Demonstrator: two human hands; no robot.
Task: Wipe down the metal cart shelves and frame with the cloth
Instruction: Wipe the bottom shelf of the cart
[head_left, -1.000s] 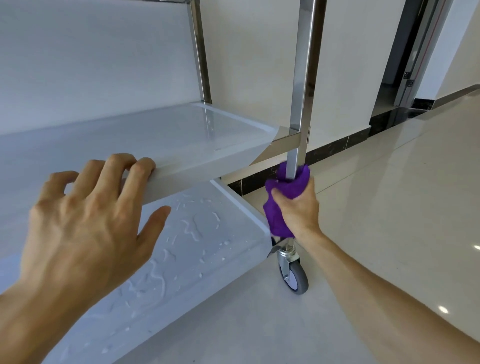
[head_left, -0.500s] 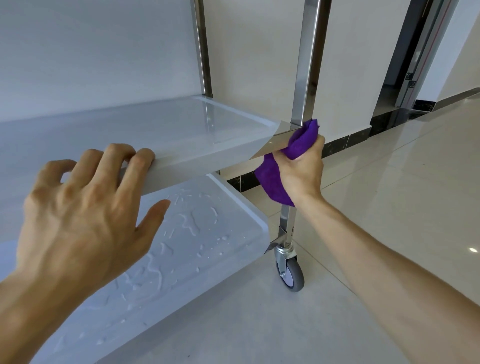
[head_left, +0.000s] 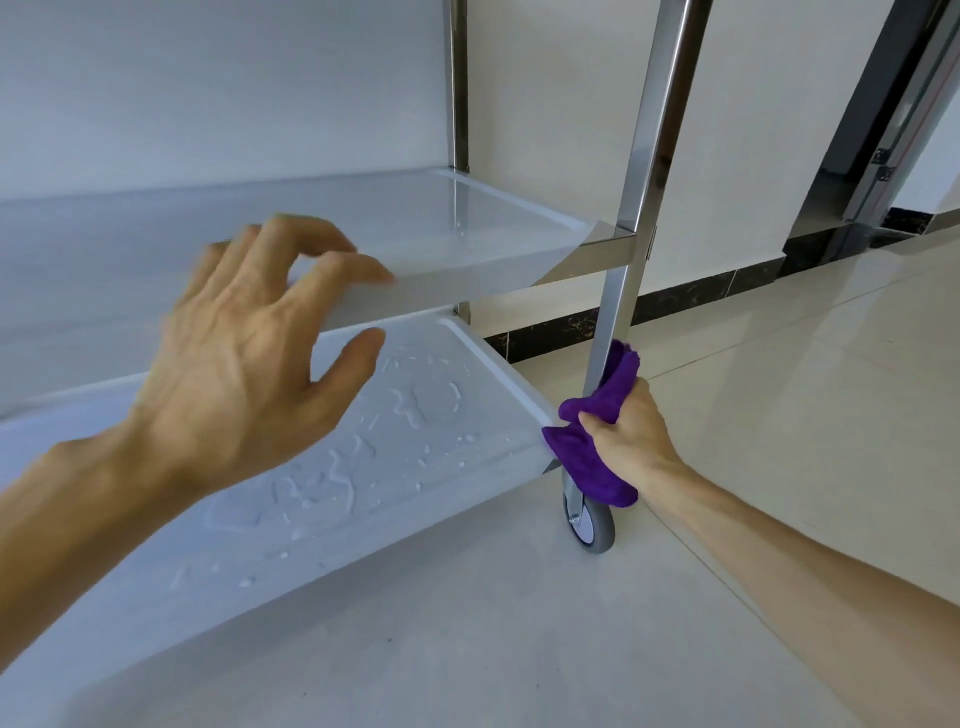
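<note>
Metal cart, stainless steel, smooth and reflective; two shelves in view, both shallow trays with raised rims and rounded corners.

Middle shelf: flat, a few small droplets near its far right corner.

Lower shelf: surface beaded with irregular pools and drops of water across its right half.

Front right post: square-section polished tube, mirror bright, running down past both shelves to a caster wheel with a grey rubber tyre and chromed fork, standing on the floor.

Rear post: same square section, beside the wall.

Cloth: purple, plush microfibre, bunched; wrapped against the front right post just beside the lower shelf's corner, its loose end hanging down over the caster fork.

Right hand: fingers curled round the cloth, gripping it against the post.

Left hand: unclenched and holding nothing, fingers spread and slightly bent, blurred, at the front rim of the middle shelf; contact with the rim cannot be told.

Floor: pale glossy tiles; dark speckled stone skirting along the wall.
</note>
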